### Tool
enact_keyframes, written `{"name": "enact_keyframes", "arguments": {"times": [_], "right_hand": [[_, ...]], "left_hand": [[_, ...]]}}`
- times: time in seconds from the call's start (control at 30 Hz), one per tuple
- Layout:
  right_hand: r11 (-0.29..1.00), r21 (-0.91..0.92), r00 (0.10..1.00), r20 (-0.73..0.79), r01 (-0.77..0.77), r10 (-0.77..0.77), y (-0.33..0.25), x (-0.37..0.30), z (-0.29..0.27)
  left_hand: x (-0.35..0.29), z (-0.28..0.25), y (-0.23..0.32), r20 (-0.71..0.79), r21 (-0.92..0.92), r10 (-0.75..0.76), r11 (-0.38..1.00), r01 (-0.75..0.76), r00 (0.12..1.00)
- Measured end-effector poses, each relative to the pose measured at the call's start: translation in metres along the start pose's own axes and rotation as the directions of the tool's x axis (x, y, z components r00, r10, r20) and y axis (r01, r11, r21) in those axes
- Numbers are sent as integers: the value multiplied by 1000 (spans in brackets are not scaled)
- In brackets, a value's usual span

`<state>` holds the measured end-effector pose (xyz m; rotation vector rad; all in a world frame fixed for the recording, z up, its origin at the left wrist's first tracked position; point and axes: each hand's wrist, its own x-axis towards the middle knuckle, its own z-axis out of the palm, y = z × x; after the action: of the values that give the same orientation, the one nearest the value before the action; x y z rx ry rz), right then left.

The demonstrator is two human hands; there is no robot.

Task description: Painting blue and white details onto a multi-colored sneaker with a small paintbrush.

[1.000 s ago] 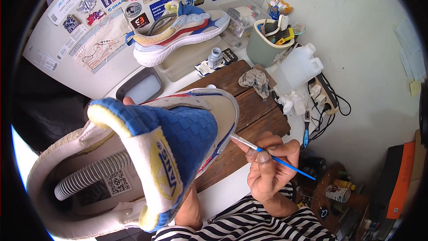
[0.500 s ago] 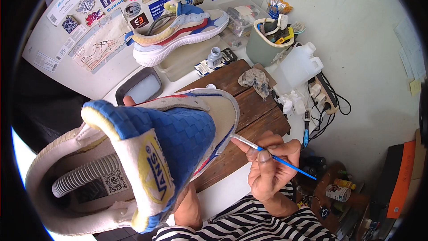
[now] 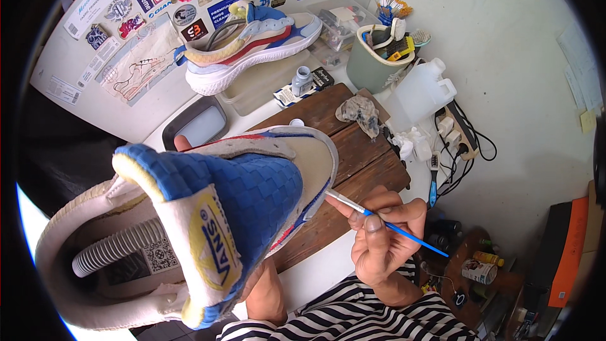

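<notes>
1. The white bench (image 3: 325,271) carries the working area; the brown wooden board (image 3: 379,167) lies on it, beneath the raised work.
2. The woven shoe (image 3: 259,180), blue over the tongue, is held up in front of the person, above the board's near-left part; its toe points away and to the right, its opening toward the viewer; a grey coiled tube (image 3: 120,246) sits inside.
3. A second shoe (image 3: 252,47) rests on a clear box at the back.
4. The left hand (image 3: 254,283) supports the woven shoe from below; its fingers hold it, though most are hidden and their spread cannot be told.
5. The right hand (image 3: 379,240) has its fingers closed narrowly around the brush (image 3: 407,233), thumb on top.
6. A small bottle (image 3: 303,82) stands behind the board, apparently uncapped; its contents cannot be read.
7. The brush tip is at the toe's right edge, touching or just beside it; the step in hand looks like fine brushwork along that edge; the next stroke calls for a steady shoe, light pressure and close following of the curve.
</notes>
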<state>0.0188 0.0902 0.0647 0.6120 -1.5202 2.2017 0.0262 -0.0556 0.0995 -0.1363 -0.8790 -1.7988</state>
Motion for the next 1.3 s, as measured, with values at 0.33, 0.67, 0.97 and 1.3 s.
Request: {"name": "enact_keyframes", "arguments": {"times": [0.33, 0.67, 0.97, 1.3], "right_hand": [[988, 137, 995, -64, -69, 79, -4, 6, 6], [983, 115, 960, -223, -144, 167, 2, 34, -31], [958, -91, 962, 10, -272, 274, 78, 38, -49], [894, -437, 953, 215, -100, 212, 124, 63, -23]], "left_hand": [[4, -2, -1, -76, -85, 7, 996, -13, 997], [12, -34, -1, -148, -237, -91, 970, 54, 985], [26, -60, -6, -334, -291, -449, 885, 363, 829], [43, -37, -8, 7, -325, -519, 807, 492, 855]]}}
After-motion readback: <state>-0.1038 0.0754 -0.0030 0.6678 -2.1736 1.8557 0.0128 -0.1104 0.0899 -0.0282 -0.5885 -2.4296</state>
